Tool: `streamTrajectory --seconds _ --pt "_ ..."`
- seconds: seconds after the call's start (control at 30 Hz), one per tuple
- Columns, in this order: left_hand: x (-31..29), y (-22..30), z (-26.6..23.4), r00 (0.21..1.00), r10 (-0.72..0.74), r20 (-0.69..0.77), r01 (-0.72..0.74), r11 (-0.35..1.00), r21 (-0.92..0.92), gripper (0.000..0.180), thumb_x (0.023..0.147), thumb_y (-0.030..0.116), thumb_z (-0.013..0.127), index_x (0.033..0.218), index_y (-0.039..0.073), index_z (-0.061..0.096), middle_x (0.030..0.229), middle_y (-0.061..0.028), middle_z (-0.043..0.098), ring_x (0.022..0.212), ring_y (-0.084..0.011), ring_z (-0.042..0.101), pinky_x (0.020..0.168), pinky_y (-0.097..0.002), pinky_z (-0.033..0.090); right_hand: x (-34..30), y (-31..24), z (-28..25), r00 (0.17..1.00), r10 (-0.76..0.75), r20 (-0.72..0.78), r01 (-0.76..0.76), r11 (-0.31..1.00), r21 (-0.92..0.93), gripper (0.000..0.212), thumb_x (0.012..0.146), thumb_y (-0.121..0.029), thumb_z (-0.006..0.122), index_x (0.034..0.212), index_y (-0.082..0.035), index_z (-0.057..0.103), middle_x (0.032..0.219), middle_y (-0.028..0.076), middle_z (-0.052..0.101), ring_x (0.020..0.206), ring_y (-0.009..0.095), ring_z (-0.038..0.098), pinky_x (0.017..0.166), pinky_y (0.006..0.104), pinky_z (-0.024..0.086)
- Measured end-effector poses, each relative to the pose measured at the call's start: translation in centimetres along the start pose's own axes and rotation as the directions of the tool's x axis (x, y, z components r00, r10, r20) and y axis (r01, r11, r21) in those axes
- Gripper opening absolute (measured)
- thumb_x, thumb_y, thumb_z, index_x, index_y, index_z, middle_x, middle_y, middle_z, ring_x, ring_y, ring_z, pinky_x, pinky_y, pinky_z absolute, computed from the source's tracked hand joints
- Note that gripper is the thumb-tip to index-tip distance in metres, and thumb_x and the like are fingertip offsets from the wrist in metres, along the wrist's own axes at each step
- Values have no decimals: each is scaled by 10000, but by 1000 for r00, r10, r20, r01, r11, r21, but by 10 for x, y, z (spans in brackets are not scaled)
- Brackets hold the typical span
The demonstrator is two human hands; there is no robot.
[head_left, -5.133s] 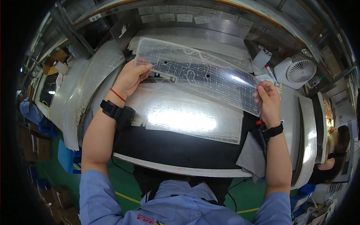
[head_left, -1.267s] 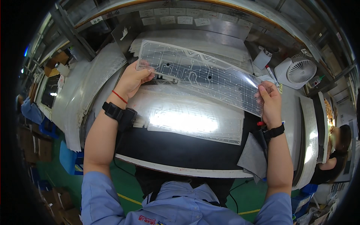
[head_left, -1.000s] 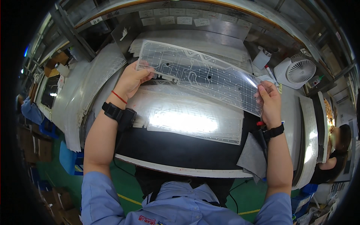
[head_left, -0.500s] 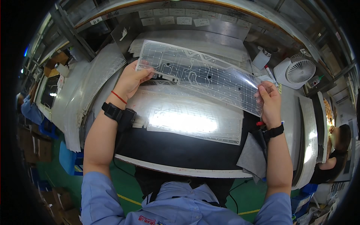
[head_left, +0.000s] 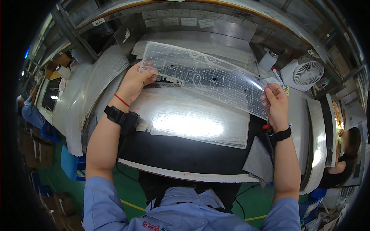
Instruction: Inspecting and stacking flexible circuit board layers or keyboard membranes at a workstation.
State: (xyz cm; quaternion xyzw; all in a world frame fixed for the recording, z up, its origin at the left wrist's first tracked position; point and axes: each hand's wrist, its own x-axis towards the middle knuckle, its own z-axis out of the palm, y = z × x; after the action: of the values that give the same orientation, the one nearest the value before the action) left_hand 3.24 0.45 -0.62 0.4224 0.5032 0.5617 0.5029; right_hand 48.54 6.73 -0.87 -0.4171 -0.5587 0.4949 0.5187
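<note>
A clear plastic sheet printed with pale circuit lines and dots [head_left: 208, 75] is held up over the bench, tilted down toward the right. My left hand [head_left: 135, 81] pinches its left end between thumb and fingers. At the opposite end, my right hand [head_left: 276, 104] grips the right edge, and its fingers show partly through the film. Beneath the raised sheet lies a stack of similar clear sheets [head_left: 223, 139], bright with glare, on a black mat [head_left: 173, 156]. A grey cloth [head_left: 259, 161] lies by my right wrist at the mat's edge.
Further sheet stacks stand at the back [head_left: 200, 40] and on the left table [head_left: 84, 84]. A white fan [head_left: 308, 71], a white bottle [head_left: 268, 59] and a red-capped marker [head_left: 276, 75] sit at the back right. Another person [head_left: 339, 165] is at the far right.
Almost nothing differs. Both hands keep hold of the circuit sheet, which has shifted very slightly.
</note>
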Motion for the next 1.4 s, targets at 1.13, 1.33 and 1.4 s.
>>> streamTrajectory --seconds 1.13,1.33,1.4 --pt "1 2 0 996 28 -79 -29 1000 -9 230 998 229 525 1122 41 572 966 -30 646 811 -98 601 732 -240 507 1 -1 -2 999 27 -23 -28 999 -45 205 966 -84 563 1164 -34 581 951 16 627 743 77 594 591 187 445" --pt "4 4 -6 997 -14 -77 13 1000 -17 317 1030 303 452 1110 40 610 921 -9 645 767 -67 584 677 -217 486 0 -2 -1 999 41 -20 -42 999 -12 221 962 -77 567 1179 -34 577 940 20 629 744 81 592 589 191 439" --pt "1 9 0 997 -56 -60 61 994 86 313 1022 300 480 1129 34 606 916 -4 645 757 -62 579 654 -198 474 1 0 -4 999 44 -9 -44 999 -20 231 960 -78 571 1187 -33 573 938 19 632 739 82 591 592 191 441"
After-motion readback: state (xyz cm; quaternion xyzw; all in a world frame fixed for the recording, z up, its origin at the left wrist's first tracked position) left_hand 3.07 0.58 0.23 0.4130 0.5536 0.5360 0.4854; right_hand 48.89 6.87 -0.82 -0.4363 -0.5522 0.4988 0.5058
